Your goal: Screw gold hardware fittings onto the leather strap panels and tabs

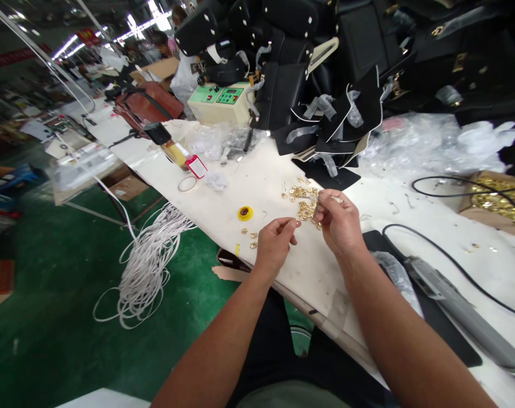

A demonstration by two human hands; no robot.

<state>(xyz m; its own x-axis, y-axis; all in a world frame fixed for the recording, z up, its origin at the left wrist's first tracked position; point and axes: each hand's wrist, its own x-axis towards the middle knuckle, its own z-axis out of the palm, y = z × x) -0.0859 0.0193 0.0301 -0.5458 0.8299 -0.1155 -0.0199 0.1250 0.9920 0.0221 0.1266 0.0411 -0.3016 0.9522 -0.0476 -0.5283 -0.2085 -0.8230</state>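
Over the white table, my left hand is closed in a pinch, with a small gold-coloured metal piece at its fingertips. To its right, my right hand is also pinched; what its fingers hold, if anything, is too small and hidden to name. A loose pile of small gold metal fittings lies between and behind the hands. A few more gold fittings sit left of my left hand, near a small round yellow container with dark contents.
Black bag parts are heaped at the back, beside a control box. A grey electric screwdriver-like tool and its black cable lie right. A box of gold fittings stands far right. White cord is coiled on the floor.
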